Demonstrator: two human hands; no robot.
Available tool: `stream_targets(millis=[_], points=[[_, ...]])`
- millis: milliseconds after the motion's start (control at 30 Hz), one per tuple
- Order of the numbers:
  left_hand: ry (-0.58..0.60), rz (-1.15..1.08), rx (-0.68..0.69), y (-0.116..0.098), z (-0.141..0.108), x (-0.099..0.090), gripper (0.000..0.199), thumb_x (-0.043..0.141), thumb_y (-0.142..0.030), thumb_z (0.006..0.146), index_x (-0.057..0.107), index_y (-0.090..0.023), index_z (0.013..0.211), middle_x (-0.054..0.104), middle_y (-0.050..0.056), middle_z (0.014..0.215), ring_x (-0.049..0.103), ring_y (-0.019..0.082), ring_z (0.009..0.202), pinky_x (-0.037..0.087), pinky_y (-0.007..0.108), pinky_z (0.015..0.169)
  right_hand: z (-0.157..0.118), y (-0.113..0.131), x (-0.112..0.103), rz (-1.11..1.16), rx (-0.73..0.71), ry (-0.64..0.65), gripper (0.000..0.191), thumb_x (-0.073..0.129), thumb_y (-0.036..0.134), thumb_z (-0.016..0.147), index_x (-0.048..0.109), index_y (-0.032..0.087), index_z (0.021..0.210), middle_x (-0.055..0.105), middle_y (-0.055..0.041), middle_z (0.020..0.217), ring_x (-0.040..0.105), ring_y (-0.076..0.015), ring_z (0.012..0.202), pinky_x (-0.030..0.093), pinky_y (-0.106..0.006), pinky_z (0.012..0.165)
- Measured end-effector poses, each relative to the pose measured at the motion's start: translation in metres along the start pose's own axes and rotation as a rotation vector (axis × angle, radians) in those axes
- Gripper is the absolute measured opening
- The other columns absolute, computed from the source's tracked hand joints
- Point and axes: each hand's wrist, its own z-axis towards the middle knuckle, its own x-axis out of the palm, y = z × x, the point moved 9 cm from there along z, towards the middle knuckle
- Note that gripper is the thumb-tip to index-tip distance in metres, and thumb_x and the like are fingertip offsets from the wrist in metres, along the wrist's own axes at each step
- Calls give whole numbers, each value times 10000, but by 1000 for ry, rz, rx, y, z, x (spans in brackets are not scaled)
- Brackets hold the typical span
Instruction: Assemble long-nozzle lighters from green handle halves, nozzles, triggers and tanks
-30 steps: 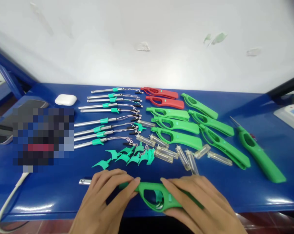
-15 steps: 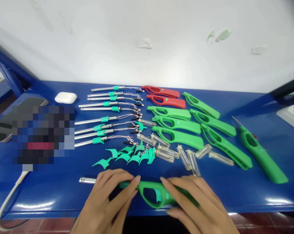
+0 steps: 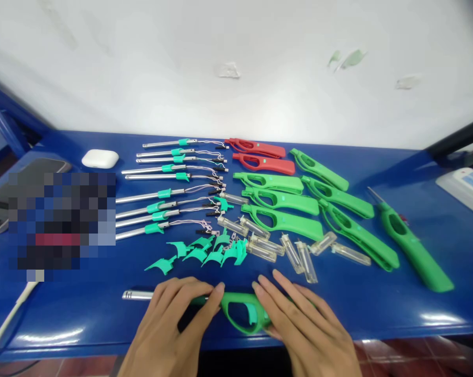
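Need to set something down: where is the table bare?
Front left, between white cable and silver tube by the left hand; front right, between right hand and rightmost green handle. Crowded: the middle, with rods, teal clips and clear tanks.

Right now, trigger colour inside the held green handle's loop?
Teal: the trigger shows best in the head view.

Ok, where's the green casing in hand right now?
In the head view, the green casing is at bottom centre, between the left hand and the right hand, nearer the table's front edge than the teal pieces.
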Motion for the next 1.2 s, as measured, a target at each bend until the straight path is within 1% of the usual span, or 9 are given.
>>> stream_targets(millis=[133, 267, 367, 500, 667, 733, 833, 1000, 1200], points=[[-12, 38, -4, -4, -4, -4, 498, 468, -11, 1026, 607, -201, 1465, 652, 96, 1294, 570, 240, 1223, 475, 409, 1017, 1, 0, -1, 10, -4, 4, 459, 468, 137, 1087, 534, 154, 1541, 579, 12, 1555, 593, -195, 1424, 548, -303, 1044], [-11, 205, -32, 2, -17, -9, 522, 465, -82, 1053, 517, -203, 1558, 654, 96, 1339, 570, 269, 1210, 404, 453, 1051, 4, -4, -6, 25, 15, -34, 397, 415, 176, 1130, 596, 177, 1483, 639, 27, 1496, 615, -175, 1396, 544, -273, 1002], [-37, 268, -10, 6, -24, -13, 393, 470, -164, 1089, 601, -167, 1460, 691, 95, 1277, 573, 292, 1163, 375, 475, 1046, 6, -5, -7, 40, 5, -41, 378, 407, 207, 1143, 619, 177, 1454, 667, 29, 1465, 631, -168, 1377, 538, -273, 996], [8, 242, 57, -1, -14, -7, 373, 405, -75, 1090, 656, -165, 1350, 709, 81, 1230, 594, 254, 1152, 368, 439, 1049, 7, -4, -10, 99, -11, -80, 347, 471, 228, 1129, 631, 167, 1431, 721, 12, 1398, 654, -181, 1344, 535, -300, 1001], [-9, 170, 100, -4, -4, -5, 328, 416, -125, 1121, 663, -173, 1332, 732, 62, 1246, 622, 227, 1194, 350, 419, 1085, 1, -7, -12, 174, 61, -35, 390, 504, 292, 1122, 600, 211, 1492, 774, -20, 1250, 728, -160, 1124, 550, -280, 986], [26, 172, 149, -4, -6, -5, 362, 416, -140, 1121, 631, -186, 1409, 735, 40, 1274, 633, 213, 1202, 342, 411, 1115, 1, -6, -14, 161, 64, -10, 407, 461, 355, 1138, 596, 231, 1501, 778, -25, 1156, 740, -147, 1030, 567, -266, 925], [76, 236, 208, -6, -11, -7, 475, 356, -97, 1104, 533, -188, 1535, 736, 29, 1286, 639, 205, 1219, 325, 415, 1168, 7, -5, -21, 97, 47, -49, 441, 404, 448, 1144, 651, 222, 1431, 772, -28, 1038, 754, -134, 927, 579, -252, 826], [109, 329, 264, -8, -20, -6, 502, 361, -103, 1086, 491, -198, 1561, 714, -25, 1398, 633, 203, 1249, 438, 353, 1141, 19, -6, -31, 101, 28, -141, 447, 363, 471, 1144, 750, 254, 1196, 786, 17, 942, 766, -113, 847, 578, -241, 749], [116, 273, 284, -7, -21, 7, 531, 413, -85, 1036, 504, -181, 1551, 726, -15, 1402, 702, 231, 1183, 621, 366, 985, 20, -5, -25, 175, -11, -67, 463, 348, 447, 1146, 725, 192, 1229, 783, 1, 937, 763, -105, 839, 586, -216, 734]])
